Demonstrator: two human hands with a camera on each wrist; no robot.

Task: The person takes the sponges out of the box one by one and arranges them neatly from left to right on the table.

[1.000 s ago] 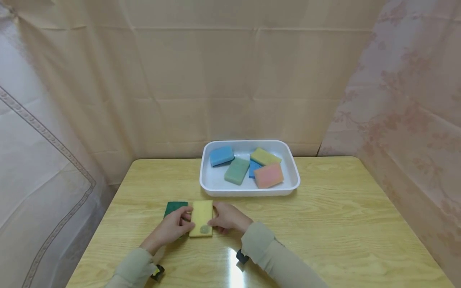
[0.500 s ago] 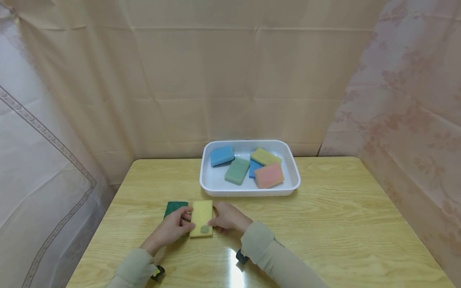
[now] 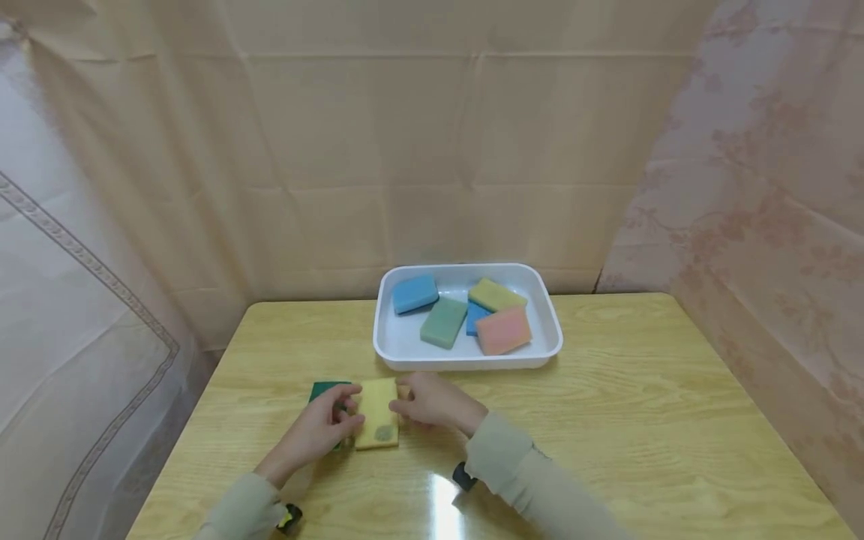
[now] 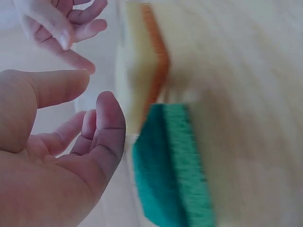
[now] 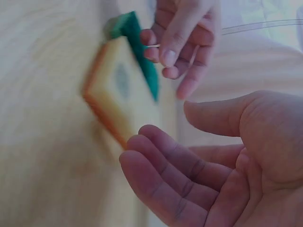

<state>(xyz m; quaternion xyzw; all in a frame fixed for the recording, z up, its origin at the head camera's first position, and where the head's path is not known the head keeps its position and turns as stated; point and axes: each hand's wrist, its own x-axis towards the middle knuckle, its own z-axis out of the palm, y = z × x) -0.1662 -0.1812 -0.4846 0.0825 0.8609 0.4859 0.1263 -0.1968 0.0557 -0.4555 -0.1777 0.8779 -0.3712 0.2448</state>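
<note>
A yellow sponge with a dark round mark lies flat on the table between both hands. The wrist views show an orange layer on its underside. Beside it on the left is a green sponge with a darker green face, partly covered by the left hand in the head view. My left hand hovers over the green sponge, fingers loosely bent and apart from it. To the right of the yellow sponge is my right hand, its fingers spread from the thumb and nothing held.
Behind the hands stands a white tray on the wooden table. In it lie a blue sponge, a pale green one, and a pink one beside a yellow one and another blue piece. Cloth curtains surround the table.
The fingers of my right hand have come off the yellow sponge's edge, and that hand has shifted slightly up and right. My left hand has eased away slightly. Both sponges stay put.
</note>
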